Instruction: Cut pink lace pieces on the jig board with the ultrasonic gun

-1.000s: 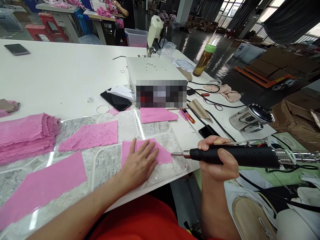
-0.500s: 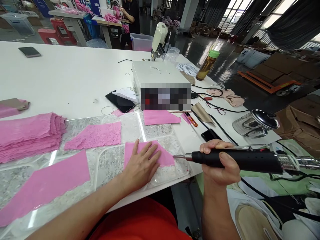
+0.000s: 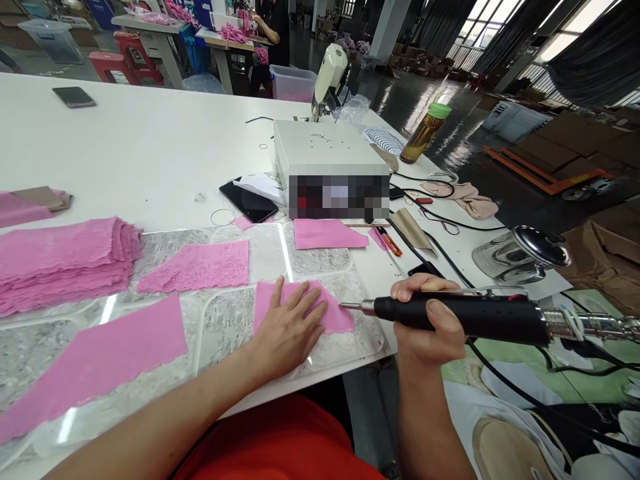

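Observation:
My left hand lies flat with fingers spread, pressing a pink fabric piece onto the clear mat. In my right hand is a thick black corded hand tool with a narrow metal tip, held level and pointing left. The tip meets the slanted upper-right edge of the fabric; whether it goes into the cloth I cannot tell. A textured pink piece and a longer pink piece lie left of my left hand. Another pink piece rests in front of the white control box.
A pink fabric stack sits at left. Beyond the right hand are an orange cutter, black cables, a lidded glass mug and a green-capped bottle. A phone lies beside the box. A person works in the background.
The tool in my right hand has moved left and slightly up, its tip shifting from near the right corner along the fabric's slanted edge. My left hand stays on the fabric. The view has shifted slightly.

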`<state>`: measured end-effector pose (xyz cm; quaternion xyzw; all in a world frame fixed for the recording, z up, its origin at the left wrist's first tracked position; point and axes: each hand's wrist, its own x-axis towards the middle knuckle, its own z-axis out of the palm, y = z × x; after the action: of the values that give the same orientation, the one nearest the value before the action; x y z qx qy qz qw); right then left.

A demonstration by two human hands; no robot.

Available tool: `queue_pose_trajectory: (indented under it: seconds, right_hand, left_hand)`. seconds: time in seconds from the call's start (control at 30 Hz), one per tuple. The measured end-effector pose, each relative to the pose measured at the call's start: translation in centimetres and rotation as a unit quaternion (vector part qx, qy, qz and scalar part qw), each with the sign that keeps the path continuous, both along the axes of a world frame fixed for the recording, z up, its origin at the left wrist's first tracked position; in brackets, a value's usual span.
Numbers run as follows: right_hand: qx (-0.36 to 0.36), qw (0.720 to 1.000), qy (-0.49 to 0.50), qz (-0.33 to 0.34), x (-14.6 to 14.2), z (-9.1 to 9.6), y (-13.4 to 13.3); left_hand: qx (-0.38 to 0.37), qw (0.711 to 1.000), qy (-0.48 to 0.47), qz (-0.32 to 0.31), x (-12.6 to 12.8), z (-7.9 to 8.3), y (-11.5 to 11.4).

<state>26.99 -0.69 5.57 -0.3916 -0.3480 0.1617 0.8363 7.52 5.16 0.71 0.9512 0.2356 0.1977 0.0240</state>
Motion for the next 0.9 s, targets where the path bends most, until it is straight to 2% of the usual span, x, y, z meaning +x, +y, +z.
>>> queue_pose_trajectory:
  seconds: [0.43,0.9]
  right_hand:
    - [-0.003,1.0,-0.028,0.01,-0.1,0.1,0.1]
    - [0.001,1.0,-0.022,0.015,-1.3,-0.1,2.4]
  left_hand:
    - [0.006,1.0,-0.005,0.002,-0.1,-0.2,-0.1]
    - [0.008,1.0,0.002,0.007,0.0,-0.1,-0.2]
